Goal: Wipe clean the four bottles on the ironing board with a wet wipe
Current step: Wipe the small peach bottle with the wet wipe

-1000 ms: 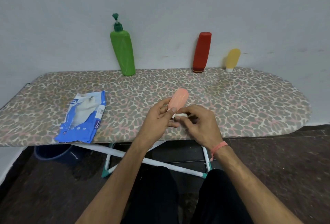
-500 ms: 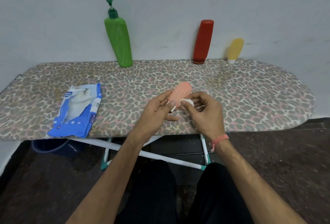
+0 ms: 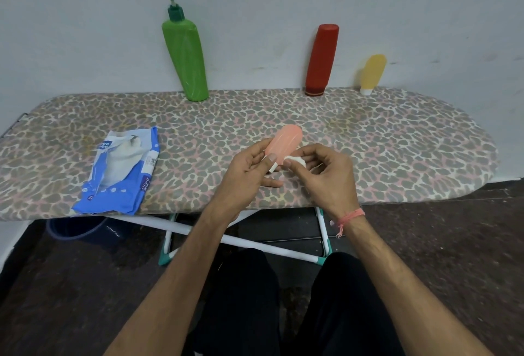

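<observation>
My left hand [image 3: 246, 168] grips pink bottle [image 3: 284, 141] near white cap end, thumb on top, bottle angled up over ironing board [image 3: 397, 140]. My right hand [image 3: 326, 170] pinches balled white wet wipe [image 3: 296, 160] against bottle's lower side. Bottle smooth, flat oval. Green pump bottle [image 3: 185, 61], red bottle [image 3: 321, 59], yellow bottle [image 3: 372, 73] stand at wall. Crinkled blue wipes pack [image 3: 119, 171] lies left.
</observation>
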